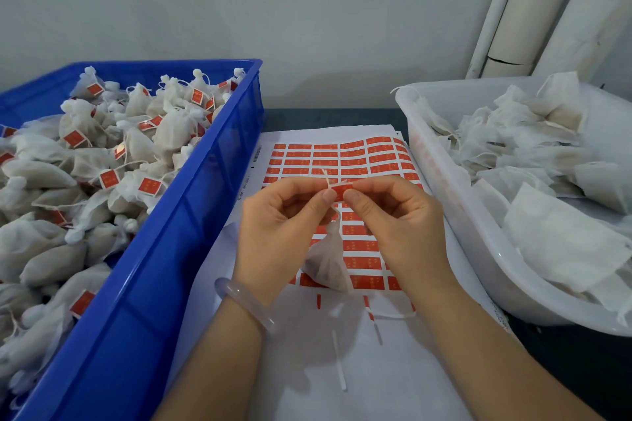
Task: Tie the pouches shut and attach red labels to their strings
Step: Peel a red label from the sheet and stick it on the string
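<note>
A blue crate (pixel 154 284) of tied, labelled pouches (pixel 171 133) sits on the surface (pixel 325 116) at left, and a white tub (pixel 444 215) of untied pouches (pixel 547 154) at right. A sheet of red labels (pixel 325 154) lies between them. Above it the left hand (pixel 284 215) and right hand (pixel 400 215) each keep a narrow grip, thumb to forefinger, pinching a red label (pixel 342 191) at the string (pixel 327 178) of a tied pouch (pixel 326 260) hanging below.

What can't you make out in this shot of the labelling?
Head view only.
- Print on the red label: too small, blurred.
- How it wraps the string: hidden under the grip of left hand and right hand.
- Blue crate: cut off by the left edge.
- White tub: cut off by the right edge.
</note>
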`<move>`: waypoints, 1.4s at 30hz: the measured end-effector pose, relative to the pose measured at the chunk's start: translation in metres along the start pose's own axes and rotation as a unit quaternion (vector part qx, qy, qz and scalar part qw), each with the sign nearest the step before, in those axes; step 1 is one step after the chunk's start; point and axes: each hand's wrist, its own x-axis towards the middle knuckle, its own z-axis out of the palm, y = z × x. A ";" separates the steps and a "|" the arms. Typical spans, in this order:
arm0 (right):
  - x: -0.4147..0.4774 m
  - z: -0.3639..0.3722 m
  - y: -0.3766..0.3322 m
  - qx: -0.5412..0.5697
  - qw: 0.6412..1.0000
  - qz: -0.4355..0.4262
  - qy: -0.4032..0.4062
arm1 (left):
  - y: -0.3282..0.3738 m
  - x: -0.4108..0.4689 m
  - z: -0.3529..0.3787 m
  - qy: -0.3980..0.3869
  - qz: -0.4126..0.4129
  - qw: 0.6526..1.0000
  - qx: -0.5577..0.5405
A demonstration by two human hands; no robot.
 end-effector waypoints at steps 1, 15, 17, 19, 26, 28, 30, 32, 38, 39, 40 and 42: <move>0.000 0.000 0.000 -0.001 1.000 -0.002 0.000 | 0.000 0.000 0.000 -0.001 0.000 1.000 0.000; 0.000 0.000 0.003 -0.002 1.000 -0.004 -0.007 | -0.001 0.001 0.000 -0.014 0.011 1.000 0.002; 0.000 0.000 0.003 -0.002 1.000 -0.002 -0.002 | -0.001 0.001 0.000 -0.016 0.012 1.000 0.001; 0.001 0.000 0.004 -0.002 1.000 0.002 0.006 | -0.001 0.001 0.000 -0.016 0.013 1.000 -0.001; 0.001 0.000 0.002 0.033 0.999 0.013 -0.033 | -0.002 0.001 -0.001 -0.019 0.016 1.000 -0.006; 0.001 0.000 0.002 0.037 0.998 0.013 -0.040 | -0.002 0.000 -0.001 -0.023 0.020 1.000 -0.005; 0.001 0.000 0.003 0.036 0.998 0.011 -0.043 | -0.002 0.000 -0.001 -0.025 0.022 0.999 -0.005; 0.001 0.000 0.003 0.036 0.998 0.008 -0.044 | -0.002 0.000 -0.002 -0.025 0.024 0.999 -0.006; 0.001 -0.001 0.003 0.033 0.998 -0.010 -0.045 | -0.002 0.000 -0.002 -0.022 0.021 0.999 -0.019; 0.000 0.000 0.003 0.033 0.998 -0.010 -0.044 | -0.002 0.000 -0.002 -0.021 0.019 0.999 -0.021; 0.000 0.000 0.003 0.034 0.998 -0.009 -0.044 | -0.002 0.000 -0.002 -0.019 0.017 0.999 -0.022; 0.000 -0.001 0.004 0.033 0.998 -0.012 -0.044 | -0.001 0.000 -0.001 -0.014 0.014 1.000 -0.021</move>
